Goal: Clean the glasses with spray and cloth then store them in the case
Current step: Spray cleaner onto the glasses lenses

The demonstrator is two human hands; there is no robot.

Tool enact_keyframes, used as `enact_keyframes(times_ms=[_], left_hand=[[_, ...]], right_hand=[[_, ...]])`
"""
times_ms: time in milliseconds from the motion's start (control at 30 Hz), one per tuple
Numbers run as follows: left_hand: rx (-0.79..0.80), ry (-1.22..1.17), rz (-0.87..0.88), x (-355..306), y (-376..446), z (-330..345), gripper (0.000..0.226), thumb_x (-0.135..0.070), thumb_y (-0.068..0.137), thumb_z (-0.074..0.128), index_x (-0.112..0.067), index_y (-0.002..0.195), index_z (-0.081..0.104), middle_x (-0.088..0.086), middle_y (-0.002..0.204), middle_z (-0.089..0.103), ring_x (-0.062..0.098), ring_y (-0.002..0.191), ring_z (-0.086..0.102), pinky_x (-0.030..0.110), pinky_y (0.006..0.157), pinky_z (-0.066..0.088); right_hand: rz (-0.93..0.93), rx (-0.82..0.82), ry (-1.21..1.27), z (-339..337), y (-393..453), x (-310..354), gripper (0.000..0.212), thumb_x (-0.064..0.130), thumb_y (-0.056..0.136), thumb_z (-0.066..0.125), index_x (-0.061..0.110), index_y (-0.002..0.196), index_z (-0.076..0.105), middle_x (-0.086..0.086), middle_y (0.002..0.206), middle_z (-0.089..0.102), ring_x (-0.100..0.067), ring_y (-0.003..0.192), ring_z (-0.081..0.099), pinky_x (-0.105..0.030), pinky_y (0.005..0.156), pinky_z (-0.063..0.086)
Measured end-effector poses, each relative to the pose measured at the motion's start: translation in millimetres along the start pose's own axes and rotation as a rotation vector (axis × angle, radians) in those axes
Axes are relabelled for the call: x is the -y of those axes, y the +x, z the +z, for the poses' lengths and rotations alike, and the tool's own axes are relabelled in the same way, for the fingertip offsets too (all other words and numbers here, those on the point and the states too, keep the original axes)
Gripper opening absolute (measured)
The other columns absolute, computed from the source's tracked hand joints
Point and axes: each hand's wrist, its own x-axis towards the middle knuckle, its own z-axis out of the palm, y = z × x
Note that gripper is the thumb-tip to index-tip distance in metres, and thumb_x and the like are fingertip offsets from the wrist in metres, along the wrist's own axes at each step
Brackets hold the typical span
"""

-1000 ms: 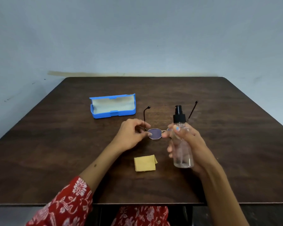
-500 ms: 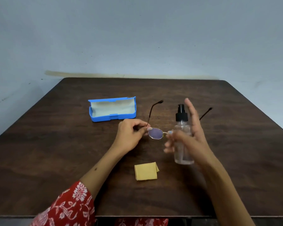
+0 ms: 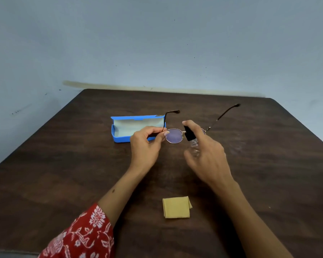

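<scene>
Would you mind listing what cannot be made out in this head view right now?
- Spray bottle: body mostly hidden behind the right hand; liquid level unreadable.
- Glasses: right-side lens covered by the bottle's black nozzle and the hand; whether spray has landed is too fine to see.
- Blue case: near right corner hidden by the left hand.
- Yellow cloth: folded, inner faces unseen.

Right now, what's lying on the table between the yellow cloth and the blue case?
In the head view, nothing lies on that stretch of table. Only the left hand, raised and holding the glasses, crosses between the yellow cloth and the blue case.
</scene>
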Motion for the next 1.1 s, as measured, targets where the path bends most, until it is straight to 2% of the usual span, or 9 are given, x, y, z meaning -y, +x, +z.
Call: enact_keyframes(times_ms=[167, 267, 333, 500, 633, 733, 867, 1000, 1100], left_hand=[[-0.003, 0.026, 0.059, -4.7, -1.6, -1.3, 0.011, -0.01, 0.08, 0.072, -0.012, 0.09, 0.074, -0.006, 0.083, 0.07, 0.007, 0.083, 0.068, 0.028, 0.078, 0.057], [-0.016, 0.017, 0.068, -6.5, -0.8, -2.5, 0.012, -0.01, 0.079, 0.072, -0.014, 0.09, 0.073, -0.012, 0.08, 0.068, 0.0, 0.082, 0.066, 0.017, 0.075, 0.054], [-0.026, 0.01, 0.085, -6.9, -0.9, -2.5, 0.01, -0.01, 0.079, 0.072, -0.013, 0.089, 0.074, -0.015, 0.079, 0.067, -0.002, 0.08, 0.065, 0.013, 0.071, 0.052], [-0.048, -0.01, 0.093, -5.0, 0.4, -2.5, 0.01, -0.008, 0.08, 0.072, -0.012, 0.088, 0.074, -0.01, 0.08, 0.069, 0.001, 0.081, 0.066, 0.011, 0.069, 0.051], [-0.061, -0.021, 0.094, -3.2, 1.9, -4.8, 0.014, -0.006, 0.08, 0.071, -0.014, 0.091, 0.072, -0.011, 0.082, 0.068, 0.003, 0.083, 0.066, 0.012, 0.071, 0.051], [-0.069, -0.044, 0.081, -1.9, 3.1, -6.2, 0.016, -0.008, 0.081, 0.07, -0.022, 0.088, 0.07, -0.013, 0.083, 0.068, 0.008, 0.085, 0.068, 0.02, 0.074, 0.055], [-0.075, -0.07, 0.06, -1.3, 4.1, -6.9, 0.016, -0.009, 0.082, 0.07, -0.023, 0.089, 0.069, -0.011, 0.085, 0.069, 0.013, 0.087, 0.069, 0.028, 0.077, 0.057], [-0.075, -0.068, 0.063, -2.5, 3.3, -7.6, 0.016, -0.01, 0.082, 0.07, -0.024, 0.09, 0.069, -0.013, 0.085, 0.069, 0.012, 0.086, 0.069, 0.027, 0.077, 0.057], [-0.085, -0.069, 0.061, -1.4, 3.7, -8.0, 0.016, -0.01, 0.082, 0.07, -0.024, 0.091, 0.069, -0.013, 0.085, 0.069, 0.012, 0.086, 0.069, 0.028, 0.078, 0.057]], right_hand=[[-0.021, 0.007, -0.058, 5.4, -1.2, 0.6, 0.087, 0.007, 0.074, 0.054, 0.048, 0.142, 0.019, 0.0, 0.078, 0.055, -0.014, 0.053, 0.046, -0.02, 0.047, 0.032], [-0.01, 0.025, -0.11, 5.0, -1.3, 0.8, 0.075, 0.011, 0.076, 0.055, 0.044, 0.139, 0.03, 0.001, 0.074, 0.055, -0.015, 0.056, 0.045, -0.022, 0.047, 0.028], [-0.018, 0.029, -0.127, 4.9, -1.5, 0.7, 0.068, 0.012, 0.076, 0.055, 0.041, 0.133, 0.033, 0.001, 0.074, 0.056, -0.015, 0.057, 0.045, -0.018, 0.046, 0.025], [0.012, -0.041, -0.052, 3.8, -2.6, 1.6, 0.084, 0.008, 0.074, 0.058, 0.047, 0.141, 0.027, 0.001, 0.078, 0.057, -0.017, 0.058, 0.049, -0.026, 0.049, 0.038], [0.091, -0.089, -0.105, -3.2, -4.8, -8.2, 0.08, 0.013, 0.075, 0.056, 0.054, 0.135, 0.021, -0.003, 0.078, 0.059, -0.021, 0.063, 0.056, -0.033, 0.057, 0.048], [0.127, -0.084, -0.117, -7.9, -6.0, -14.2, 0.076, 0.013, 0.075, 0.054, 0.051, 0.133, 0.023, -0.003, 0.076, 0.059, -0.022, 0.063, 0.055, -0.033, 0.057, 0.047], [0.151, -0.102, -0.113, -10.0, -5.8, -15.2, 0.091, 0.012, 0.074, 0.055, 0.06, 0.138, 0.011, -0.001, 0.074, 0.056, -0.02, 0.064, 0.054, -0.03, 0.056, 0.041], [0.147, -0.1, -0.141, -10.9, -5.8, -16.4, 0.073, 0.013, 0.075, 0.053, 0.05, 0.131, 0.027, -0.003, 0.071, 0.056, -0.023, 0.062, 0.053, -0.028, 0.052, 0.035], [0.125, -0.19, -0.068, -9.0, -7.1, -17.1, 0.075, 0.011, 0.073, 0.057, 0.049, 0.131, 0.028, -0.002, 0.075, 0.059, -0.021, 0.064, 0.057, -0.029, 0.057, 0.044]])
